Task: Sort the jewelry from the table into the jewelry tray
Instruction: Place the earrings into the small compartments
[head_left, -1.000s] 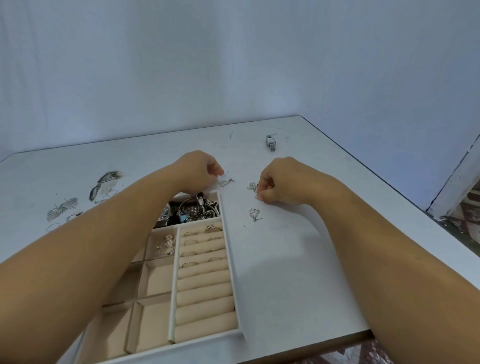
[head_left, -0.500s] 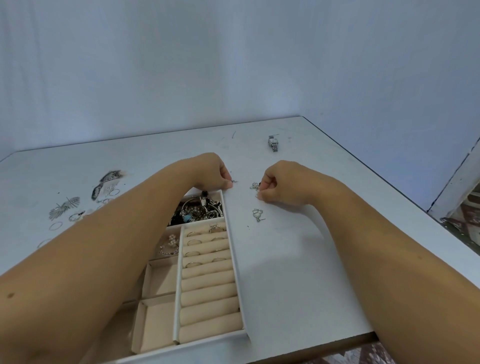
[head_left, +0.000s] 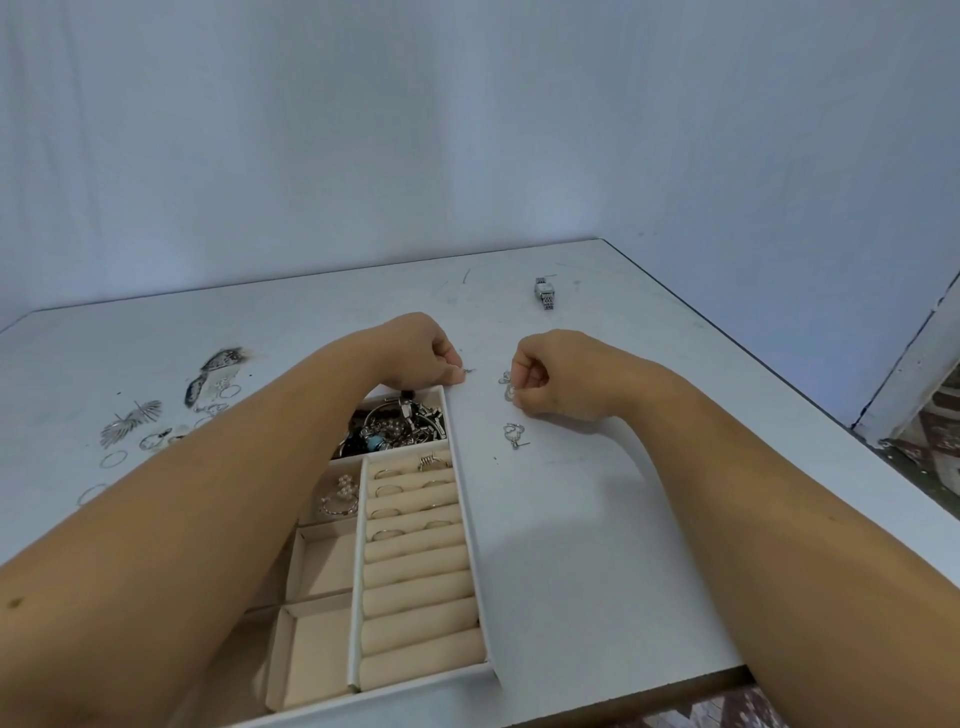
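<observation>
Scuff marks streak a white table in a pale blue-walled corner. At the far end of the white, beige-lined jewelry tray, the left hand pinches a tiny silver piece; the right hand, fingers curled, pinches a small silver earring on the tabletop.

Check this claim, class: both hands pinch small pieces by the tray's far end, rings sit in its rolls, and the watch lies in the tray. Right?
No. The head view shows the watch on the table, outside the tray, beyond the left hand and right hand. The rest stands: both pinch pieces by its far end; rings sit in its rolls.
</observation>
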